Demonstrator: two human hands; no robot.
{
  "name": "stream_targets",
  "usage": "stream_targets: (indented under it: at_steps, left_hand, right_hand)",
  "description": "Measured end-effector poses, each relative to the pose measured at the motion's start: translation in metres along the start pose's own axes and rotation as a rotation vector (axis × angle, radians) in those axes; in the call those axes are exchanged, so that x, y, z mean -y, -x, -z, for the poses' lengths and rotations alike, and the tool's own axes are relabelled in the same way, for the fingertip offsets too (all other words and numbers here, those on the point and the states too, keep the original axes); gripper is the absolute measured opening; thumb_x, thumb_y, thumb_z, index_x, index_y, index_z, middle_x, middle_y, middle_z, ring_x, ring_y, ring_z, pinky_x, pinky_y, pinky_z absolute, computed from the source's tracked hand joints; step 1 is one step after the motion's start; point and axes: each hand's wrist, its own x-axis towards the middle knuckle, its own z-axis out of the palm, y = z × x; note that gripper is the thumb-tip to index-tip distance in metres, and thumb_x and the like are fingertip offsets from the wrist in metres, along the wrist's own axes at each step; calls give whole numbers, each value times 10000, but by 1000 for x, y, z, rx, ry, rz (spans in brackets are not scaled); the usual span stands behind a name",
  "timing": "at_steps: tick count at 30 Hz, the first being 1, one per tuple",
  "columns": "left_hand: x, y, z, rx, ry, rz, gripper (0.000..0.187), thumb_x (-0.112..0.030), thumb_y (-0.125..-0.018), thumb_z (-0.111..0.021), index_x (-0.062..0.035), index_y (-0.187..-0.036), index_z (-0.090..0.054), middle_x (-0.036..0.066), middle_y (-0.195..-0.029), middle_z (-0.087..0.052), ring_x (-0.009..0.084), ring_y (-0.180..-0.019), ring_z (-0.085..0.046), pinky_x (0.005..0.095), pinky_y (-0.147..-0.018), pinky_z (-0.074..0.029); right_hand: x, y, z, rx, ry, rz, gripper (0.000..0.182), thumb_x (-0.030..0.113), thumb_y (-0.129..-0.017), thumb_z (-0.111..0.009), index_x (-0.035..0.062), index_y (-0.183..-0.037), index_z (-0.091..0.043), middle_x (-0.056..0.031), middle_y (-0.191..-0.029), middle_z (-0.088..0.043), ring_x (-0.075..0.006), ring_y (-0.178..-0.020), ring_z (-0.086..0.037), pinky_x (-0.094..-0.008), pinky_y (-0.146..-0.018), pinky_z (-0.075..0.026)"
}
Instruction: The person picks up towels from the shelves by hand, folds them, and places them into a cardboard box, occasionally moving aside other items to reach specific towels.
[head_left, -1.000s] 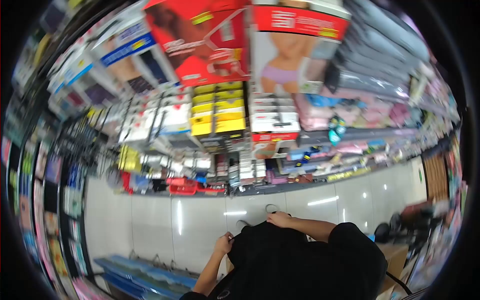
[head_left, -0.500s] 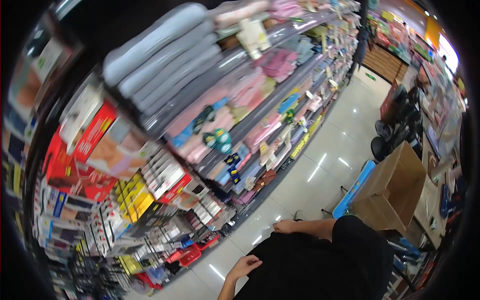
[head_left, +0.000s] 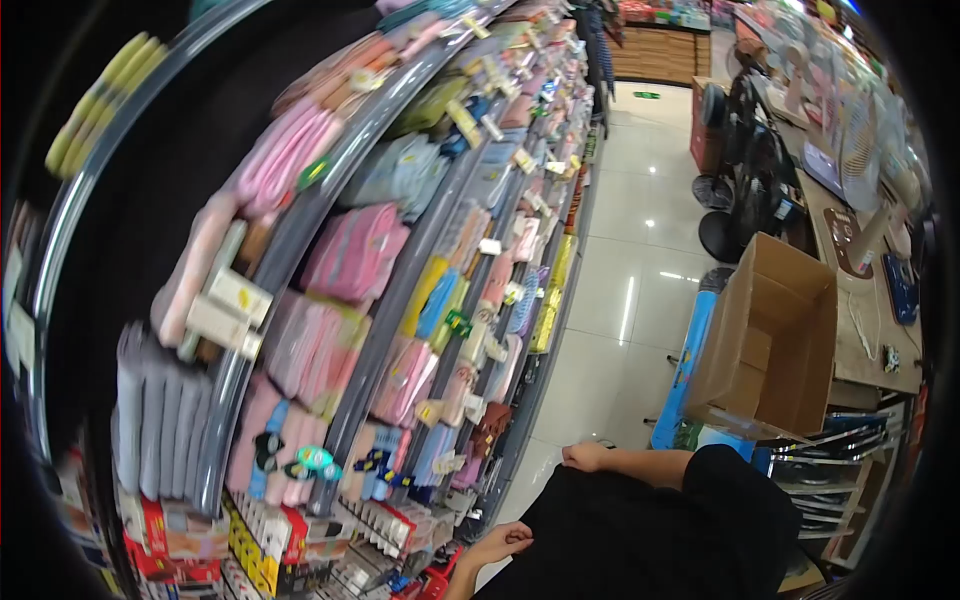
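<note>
My left hand (head_left: 503, 541) is low in the view, its fingers curled at the edge of the black shirt (head_left: 650, 540) that I wear. Further forward, my right hand (head_left: 583, 457) is closed at the shirt's front corner, and the cloth seems drawn out to it. The fingertips of both hands are partly hidden. Nothing but the shirt shows at either hand. An open cardboard box (head_left: 722, 350) stands to the right of my right hand, out of its reach, beside a blue folded stand (head_left: 684, 375).
Shelves of folded towels (head_left: 355, 250) run along the left, with boxed goods (head_left: 175, 535) below. A tiled aisle (head_left: 640, 240) leads ahead. Black fans (head_left: 745, 160) stand on the right beside a long table (head_left: 865, 340). Wooden drawers (head_left: 655, 55) stand at the far end.
My view has turned, so the aisle now runs more upright and the towel shelves have shifted left. Both hands stay at the shirt in nearly the same pose.
</note>
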Motion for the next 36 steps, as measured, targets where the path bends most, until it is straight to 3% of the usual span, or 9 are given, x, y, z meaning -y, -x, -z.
stream_targets:
  at_steps: [12,18,25,29,36]
  left_hand:
    - [-153,-116,22,258,-304,136,253,-86,-835,-677,0,-1036,-549,46,-815,-627,88,-747,-598,221,-680,-481]
    - [-187,-171,34,250,-633,14,180,-170,-853,-701,-17,-911,-626,32,-789,-642,83,-712,-589,229,-672,-481]
    - [-242,-261,70,464,-602,-140,234,-237,-871,-698,-9,-911,-664,13,-771,-644,78,-729,-575,250,-672,-463]
    - [-286,-316,101,511,-558,-123,268,-268,-868,-691,-3,-911,-685,47,-771,-667,100,-734,-589,262,-693,-475]
    - [-361,-375,151,495,-565,-203,249,-244,-880,-662,-5,-938,-700,74,-807,-690,128,-759,-612,279,-721,-484]
  right_hand:
    - [-62,35,79,-188,-132,-242,274,341,-915,-551,84,-982,-623,-175,-934,-669,-377,-903,-628,-465,-771,-490]
    - [-70,32,114,-204,-151,-322,257,327,-900,-574,87,-978,-620,-160,-907,-668,-362,-877,-634,-457,-745,-493]
    - [-109,9,154,-262,-212,-399,157,187,-810,-633,65,-909,-626,-152,-872,-669,-352,-857,-642,-440,-745,-505]
    - [-137,-6,194,-372,-266,-471,172,206,-799,-657,80,-916,-645,-138,-875,-680,-336,-865,-650,-427,-758,-511]
    - [-172,-44,297,-324,-242,-565,249,258,-848,-657,45,-973,-629,-146,-944,-675,-298,-911,-642,-397,-801,-503]
